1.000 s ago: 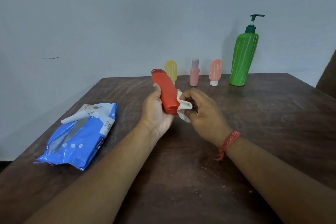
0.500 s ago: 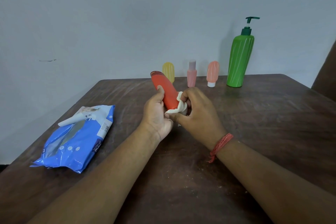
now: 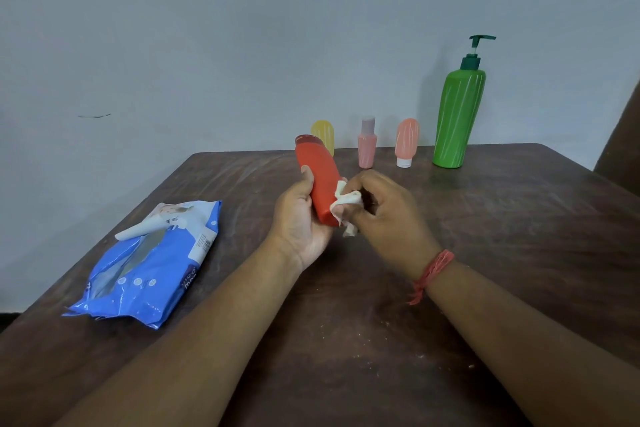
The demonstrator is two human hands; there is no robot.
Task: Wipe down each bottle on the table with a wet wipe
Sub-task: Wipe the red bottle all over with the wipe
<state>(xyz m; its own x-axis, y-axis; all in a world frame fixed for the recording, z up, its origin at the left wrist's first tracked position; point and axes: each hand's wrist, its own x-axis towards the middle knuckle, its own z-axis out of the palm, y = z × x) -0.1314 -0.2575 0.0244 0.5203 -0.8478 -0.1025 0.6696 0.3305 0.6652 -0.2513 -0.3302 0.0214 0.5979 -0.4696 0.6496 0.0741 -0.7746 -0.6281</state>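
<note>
My left hand [image 3: 301,218] grips a red bottle [image 3: 317,177] above the table, tilted with its cap pointing away. My right hand [image 3: 384,218] pinches a crumpled white wet wipe [image 3: 346,204] against the bottle's lower right side. At the back of the table stand a yellow bottle [image 3: 325,135], partly hidden behind the red one, a small pink bottle [image 3: 367,146], a peach bottle [image 3: 407,142] on its white cap, and a tall green pump bottle [image 3: 459,114].
A blue pack of wet wipes [image 3: 152,263] lies on the left of the dark wooden table [image 3: 519,236], its flap lifted. A grey wall rises just behind the table. A dark object shows at the right edge.
The wipe in my right hand has slid along the lower part of the red bottle. My left hand keeps the same grip.
</note>
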